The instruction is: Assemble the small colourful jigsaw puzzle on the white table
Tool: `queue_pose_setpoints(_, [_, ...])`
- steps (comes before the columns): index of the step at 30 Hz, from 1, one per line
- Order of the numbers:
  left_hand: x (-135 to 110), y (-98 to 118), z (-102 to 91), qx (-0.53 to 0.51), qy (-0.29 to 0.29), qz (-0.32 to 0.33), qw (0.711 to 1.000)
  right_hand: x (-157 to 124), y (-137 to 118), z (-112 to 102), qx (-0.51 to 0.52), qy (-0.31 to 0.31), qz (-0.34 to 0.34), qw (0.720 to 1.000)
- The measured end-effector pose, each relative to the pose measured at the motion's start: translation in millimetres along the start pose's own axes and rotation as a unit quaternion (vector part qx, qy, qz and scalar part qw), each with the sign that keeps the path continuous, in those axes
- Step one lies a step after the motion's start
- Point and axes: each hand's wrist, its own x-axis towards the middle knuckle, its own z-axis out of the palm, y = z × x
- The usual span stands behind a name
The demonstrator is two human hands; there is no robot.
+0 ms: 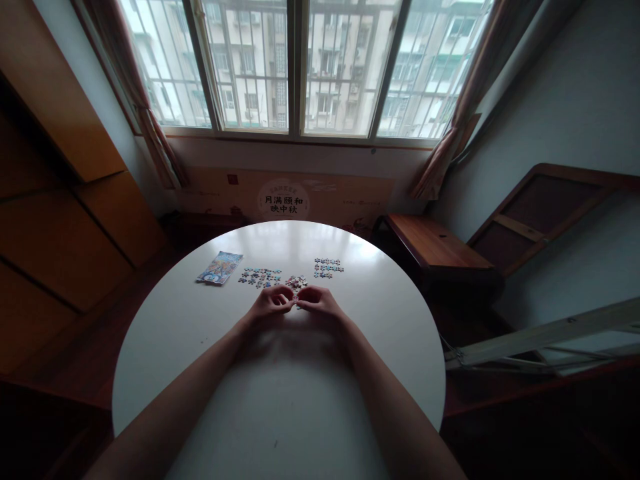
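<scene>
Both hands meet over the middle of a round white table. My left hand and my right hand pinch at a small jigsaw puzzle piece between their fingertips; whether it is one piece or two joined I cannot tell. Just beyond the fingers lies a small heap of loose puzzle pieces. Puzzle pieces spread in rows lie left of the heap. More pieces in short rows sit to its right. A colourful printed picture sheet rests at the left.
A wooden bench stands past the table's right side, near a leaning wooden frame. Orange-brown cabinets line the left. A printed cardboard panel is under the barred window. A pale metal bar structure lies at the right.
</scene>
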Motion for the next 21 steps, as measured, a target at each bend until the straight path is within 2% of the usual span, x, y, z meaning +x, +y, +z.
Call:
queue_pose_setpoints(4, [0,1,1.1,0.008,0.014,0.001,1.0,1,5,1,-0.002,0.015,-0.006,1.0])
queue_pose_setpoints(7, [1,2,2.2,0.014,0.025,0.001,1.0,2,6,4,-0.002,0.05,-0.006,0.999])
queue_pose_setpoints(10, [1,2,3.1,0.009,0.029,0.004,1.0,2,3,1,-0.016,0.096,-0.014,0.995])
queue_pose_setpoints(14, [1,1,4.5,0.027,0.03,-0.001,0.999,0,-3,-18,-0.085,0.193,-0.005,0.978])
queue_pose_setpoints(18, [0,-2,5.6,0.063,0.027,-0.001,0.998,-8,-1,-39,-0.216,0.291,0.056,0.93])
queue_pose_setpoints(21, [0,-3,6.2,0.077,0.028,0.0,0.997,-15,2,-47,-0.343,0.342,0.108,0.869])
